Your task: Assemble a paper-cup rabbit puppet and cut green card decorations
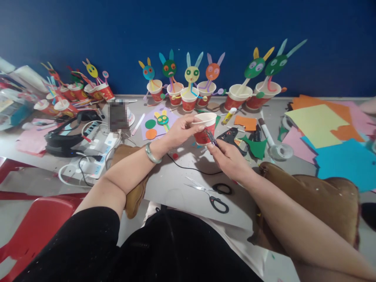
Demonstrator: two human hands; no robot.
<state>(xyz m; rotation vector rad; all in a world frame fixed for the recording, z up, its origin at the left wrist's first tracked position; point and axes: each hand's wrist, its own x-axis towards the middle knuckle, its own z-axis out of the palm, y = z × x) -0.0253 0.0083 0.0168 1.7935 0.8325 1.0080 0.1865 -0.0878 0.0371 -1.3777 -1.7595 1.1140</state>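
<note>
My left hand is closed on a red paper cup with a white inside, gripping it near the rim. In my right hand is a slim dark pointed tool; its tip meets the cup's red side, and its exact kind I cannot make out. Below the hands, scissors with black handles lie with their blades apart. Left of the cup, a paper rabbit head and a green paper circle rest on a purple sheet.
Several cups with paper rabbit figures line the blue wall. To the right lie a glue stick, a black glue gun, a tape roll and coloured paper. A power strip with cables sits left.
</note>
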